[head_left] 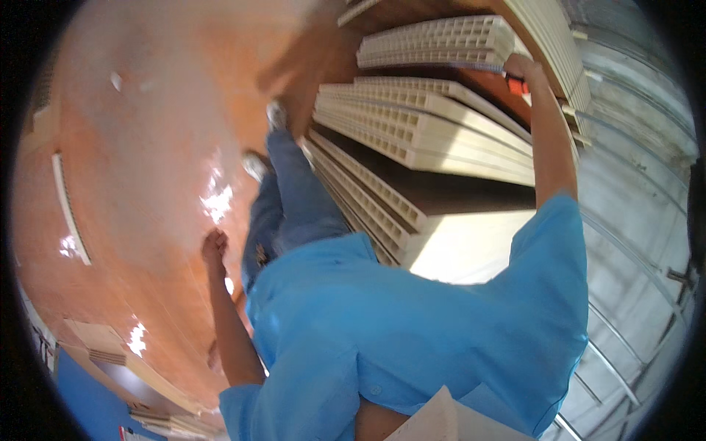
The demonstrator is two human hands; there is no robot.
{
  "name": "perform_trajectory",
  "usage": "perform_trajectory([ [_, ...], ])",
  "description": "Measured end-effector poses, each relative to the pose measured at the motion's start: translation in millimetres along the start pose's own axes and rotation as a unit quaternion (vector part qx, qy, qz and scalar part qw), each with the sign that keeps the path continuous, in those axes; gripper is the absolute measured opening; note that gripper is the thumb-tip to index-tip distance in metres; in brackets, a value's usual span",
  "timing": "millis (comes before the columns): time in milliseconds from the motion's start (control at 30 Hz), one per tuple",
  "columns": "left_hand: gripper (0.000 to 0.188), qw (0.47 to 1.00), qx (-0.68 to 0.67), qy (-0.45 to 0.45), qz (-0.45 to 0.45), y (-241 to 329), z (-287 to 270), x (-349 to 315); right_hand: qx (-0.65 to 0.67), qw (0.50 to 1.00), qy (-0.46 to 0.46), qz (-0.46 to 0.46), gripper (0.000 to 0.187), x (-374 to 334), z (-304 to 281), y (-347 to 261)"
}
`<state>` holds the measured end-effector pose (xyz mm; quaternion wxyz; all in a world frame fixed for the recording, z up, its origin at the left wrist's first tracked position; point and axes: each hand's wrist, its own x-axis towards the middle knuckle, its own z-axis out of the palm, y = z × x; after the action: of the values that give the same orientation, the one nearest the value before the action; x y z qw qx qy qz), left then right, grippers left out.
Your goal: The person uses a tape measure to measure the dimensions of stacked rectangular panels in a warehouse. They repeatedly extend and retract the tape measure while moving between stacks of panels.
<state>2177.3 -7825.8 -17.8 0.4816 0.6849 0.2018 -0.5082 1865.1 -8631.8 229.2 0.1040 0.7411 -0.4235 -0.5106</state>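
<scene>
A small red-and-white patch (132, 435) at the lower left rim is too small to read. The right arm stretches out almost straight, the right hand (523, 67) at the end panel of a cream hollow-core stack (434, 42). Its grip is closed around what looks like an orange-red tape measure (517, 85), which shows beneath the fingers and palm; a thin grey strip (434, 67) runs leftward from it along the stack's lower edge. More cream panels (401, 121) with open cells lie just nearer the body. The left arm hangs bent at the side, the left hand (215, 246) loosely curled above the glossy orange floor (147, 191); whether it holds anything I cannot tell.
</scene>
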Motion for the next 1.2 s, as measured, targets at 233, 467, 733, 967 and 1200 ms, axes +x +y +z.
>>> perform_trajectory([
  [233,0.029,0.999,-0.005,-0.031,0.043,41.1,33.5,40.2,0.052,0.991,0.121,-0.014,0.022,-68.6,-6.4,-64.7],
  [467,0.032,0.973,0.154,-0.163,0.052,174.6,152.4,46.6,0.231,0.952,0.19,-0.07,0.021,-149.4,-27.8,-111.8],
  [733,0.036,0.898,0.335,-0.267,0.1,329.5,284.1,52.8,0.412,0.897,0.12,-0.109,0.024,-209.9,-31.8,-157.7],
  [967,0.038,0.847,0.42,-0.321,0.054,396.8,329.2,99.6,0.504,0.861,0.066,-0.006,0.023,-217.9,-43.2,-172.6],
  [1200,0.033,0.774,0.525,-0.35,0.044,478.5,362.1,125.6,0.497,0.845,-0.084,0.178,0.019,-194.1,-60.9,-168.3],
])
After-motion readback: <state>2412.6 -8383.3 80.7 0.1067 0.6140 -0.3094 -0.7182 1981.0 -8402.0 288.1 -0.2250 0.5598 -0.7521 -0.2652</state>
